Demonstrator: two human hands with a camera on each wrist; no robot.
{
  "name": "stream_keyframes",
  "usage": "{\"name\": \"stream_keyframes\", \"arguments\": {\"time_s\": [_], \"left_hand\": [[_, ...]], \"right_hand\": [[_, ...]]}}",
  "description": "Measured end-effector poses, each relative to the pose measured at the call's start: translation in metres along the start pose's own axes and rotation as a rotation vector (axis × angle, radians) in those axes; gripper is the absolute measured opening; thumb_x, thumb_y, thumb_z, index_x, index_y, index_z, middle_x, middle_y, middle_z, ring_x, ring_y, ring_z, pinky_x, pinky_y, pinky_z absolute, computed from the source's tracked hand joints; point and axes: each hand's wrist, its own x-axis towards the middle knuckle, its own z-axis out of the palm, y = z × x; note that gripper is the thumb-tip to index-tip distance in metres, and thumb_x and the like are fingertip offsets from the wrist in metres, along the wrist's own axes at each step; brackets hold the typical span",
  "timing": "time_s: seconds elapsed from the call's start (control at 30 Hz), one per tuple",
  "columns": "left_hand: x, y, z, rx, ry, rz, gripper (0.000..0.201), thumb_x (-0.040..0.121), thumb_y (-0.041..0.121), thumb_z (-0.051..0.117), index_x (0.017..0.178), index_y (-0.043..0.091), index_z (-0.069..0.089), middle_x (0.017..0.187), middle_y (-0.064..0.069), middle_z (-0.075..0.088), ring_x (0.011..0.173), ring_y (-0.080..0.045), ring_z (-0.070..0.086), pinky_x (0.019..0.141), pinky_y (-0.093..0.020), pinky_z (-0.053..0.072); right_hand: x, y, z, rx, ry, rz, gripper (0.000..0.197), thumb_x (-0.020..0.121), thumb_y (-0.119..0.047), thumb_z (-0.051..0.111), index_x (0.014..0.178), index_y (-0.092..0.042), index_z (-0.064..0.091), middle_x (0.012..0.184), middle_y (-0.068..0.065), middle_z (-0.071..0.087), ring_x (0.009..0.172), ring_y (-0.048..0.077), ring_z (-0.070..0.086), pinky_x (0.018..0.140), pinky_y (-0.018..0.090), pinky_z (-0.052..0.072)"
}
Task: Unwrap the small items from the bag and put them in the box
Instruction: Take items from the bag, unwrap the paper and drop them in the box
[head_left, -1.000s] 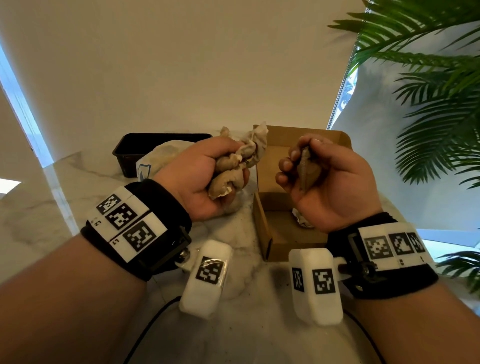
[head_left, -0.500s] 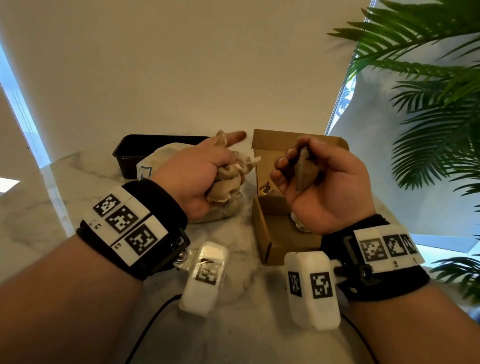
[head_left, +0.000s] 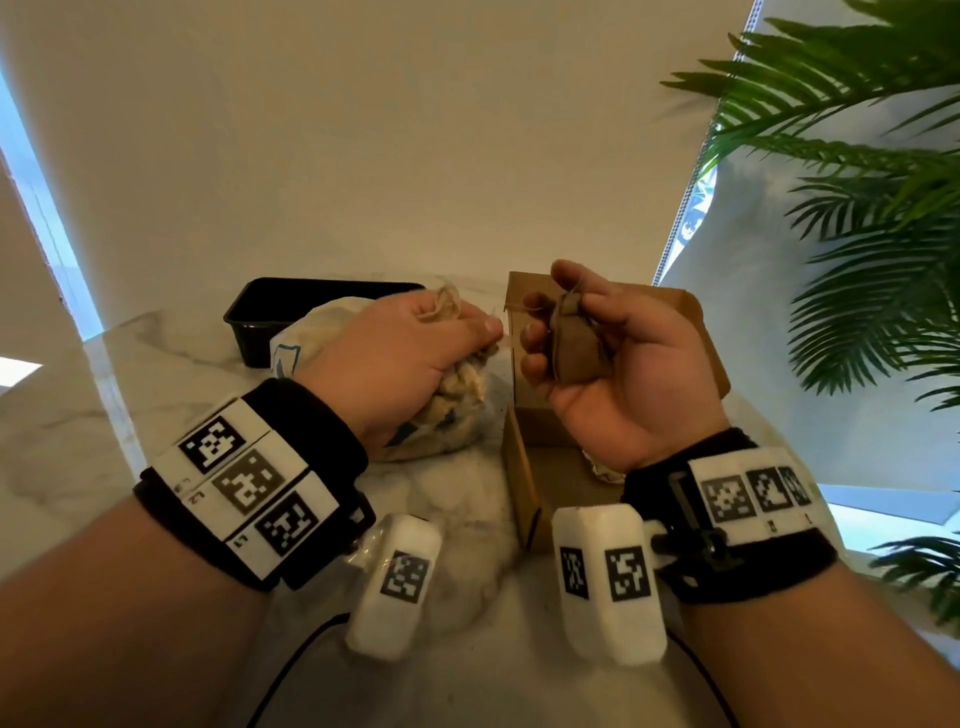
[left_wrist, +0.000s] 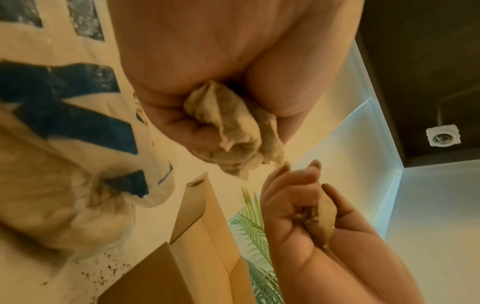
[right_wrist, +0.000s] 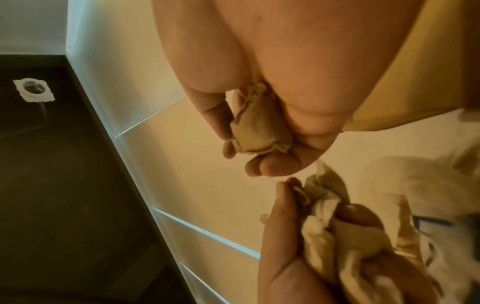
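- Nearest the camera, over the counter (head_left: 457, 691): both hands raised side by side, a white tagged block hanging under each wrist.
- Right hand (head_left: 618, 364): grip curled shut around a small brown pouch (head_left: 574, 343), thumb over its top. The right wrist view shows the pouch (right_wrist: 259, 131) pinched between thumb and fingers, edges frayed.
- Left hand (head_left: 395, 353): grip closed on a crumpled wad of beige cloth wrapping (head_left: 460, 387); the left wrist view shows the wrapping (left_wrist: 231, 131) bunched in the palm.
- Change over the last second: the left hand has dropped from beside the right hand toward the bag. A half second ago its forefinger stuck out; now forefinger and thumb meet at a thin thread (head_left: 511, 310) running to the pouch. The right hand has opened slightly, so more of the pouch shows.
- Judgement: wrapping looks mostly off this item; the thread may still tie the two together. Once it is free, the pouch goes down into the box.
- Box (head_left: 524, 483): brown cardboard, open, directly under and behind the right hand. A pale crumpled thing (head_left: 602, 470) lies inside; cannot tell what it is.
- Bag (head_left: 311, 338): pale cloth with blue print, on the counter beneath the left hand, just left of the box.
- Black tray (head_left: 270, 312): behind the bag, near the wall.
- Palm plant (head_left: 857, 208): far right, well apart from the work.
- In the way: little. The raised box flap (head_left: 524, 296) stands right behind the thread; the wad occupies the left hand until it is put down.
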Motion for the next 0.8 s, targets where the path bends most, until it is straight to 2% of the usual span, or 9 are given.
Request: {"name": "stream_keyframes", "arguments": {"time_s": [0.1,0.2,0.3,0.4,0.43,0.53,0.57,0.7,0.8], "left_hand": [[0.006,-0.001,-0.005,-0.061,0.237,0.033,0.013,0.093,0.029,0.072,0.087,0.018,0.076,0.066,0.002,0.072,0.061,-0.015,0.068,0.066,-0.035,0.060],[0.009,-0.003,-0.011,-0.083,0.298,0.038,0.010,0.092,0.028,0.073,0.088,0.020,0.078,0.070,0.002,0.074,0.066,-0.015,0.070,0.078,-0.045,0.063],[0.006,-0.003,-0.011,0.091,0.201,0.027,0.011,0.091,0.031,0.074,0.087,0.021,0.078,0.072,0.000,0.075,0.065,-0.017,0.070,0.071,-0.038,0.062],[0.000,-0.001,-0.007,0.282,0.062,0.053,0.012,0.091,0.035,0.073,0.086,0.026,0.078,0.073,0.005,0.076,0.062,-0.007,0.068,0.057,-0.021,0.055],[-0.002,0.001,-0.006,0.316,0.028,0.063,0.010,0.090,0.035,0.074,0.086,0.028,0.078,0.073,0.009,0.076,0.063,-0.003,0.068,0.058,-0.017,0.053],[-0.006,0.003,-0.001,0.400,-0.068,0.082,0.006,0.090,0.034,0.073,0.089,0.031,0.079,0.084,0.012,0.077,0.079,-0.003,0.071,0.076,-0.022,0.057],[-0.007,0.004,0.000,0.424,-0.090,0.087,0.007,0.091,0.034,0.072,0.091,0.032,0.079,0.086,0.012,0.077,0.081,-0.003,0.071,0.078,-0.022,0.055],[-0.008,0.004,0.001,0.448,-0.111,0.091,0.007,0.090,0.035,0.072,0.092,0.033,0.079,0.085,0.013,0.077,0.080,0.000,0.069,0.075,-0.024,0.055],[-0.007,0.004,-0.001,0.475,-0.075,0.097,0.010,0.088,0.039,0.074,0.086,0.029,0.077,0.078,0.007,0.075,0.064,0.003,0.064,0.062,-0.019,0.048]], "right_hand": [[-0.004,-0.002,-0.008,-0.017,-0.027,0.061,0.030,0.080,-0.012,0.049,0.100,-0.009,0.071,0.085,0.012,0.062,0.065,0.021,0.059,0.055,0.029,0.050],[-0.007,-0.003,-0.009,0.013,-0.148,0.109,0.034,0.083,-0.012,0.048,0.105,-0.008,0.073,0.081,0.009,0.059,0.064,0.020,0.058,0.055,0.029,0.050],[-0.008,-0.001,-0.010,0.017,-0.206,0.038,0.034,0.083,-0.013,0.052,0.104,-0.014,0.077,0.085,0.006,0.065,0.078,0.023,0.065,0.069,0.034,0.053],[-0.005,-0.002,-0.010,0.005,-0.123,-0.057,0.032,0.090,-0.008,0.049,0.106,-0.019,0.075,0.087,0.002,0.069,0.086,0.021,0.063,0.074,0.034,0.052],[-0.003,-0.002,-0.010,-0.010,-0.072,-0.080,0.032,0.094,-0.006,0.047,0.108,-0.021,0.072,0.088,0.002,0.069,0.085,0.019,0.064,0.073,0.033,0.052],[0.000,-0.001,-0.010,-0.076,0.086,-0.108,0.031,0.100,-0.003,0.045,0.113,-0.021,0.067,0.096,0.004,0.068,0.083,0.014,0.067,0.068,0.030,0.053],[0.000,0.000,-0.010,-0.092,0.123,-0.110,0.031,0.101,-0.003,0.045,0.114,-0.021,0.067,0.098,0.005,0.069,0.082,0.014,0.068,0.065,0.030,0.053],[0.003,0.002,-0.013,-0.165,0.271,-0.162,0.028,0.098,-0.002,0.053,0.116,-0.015,0.069,0.094,0.001,0.073,0.078,0.012,0.070,0.058,0.027,0.053],[0.004,0.003,-0.016,-0.189,0.330,-0.185,0.026,0.096,-0.002,0.057,0.116,-0.013,0.070,0.090,-0.001,0.075,0.080,0.012,0.071,0.062,0.028,0.055]]}}
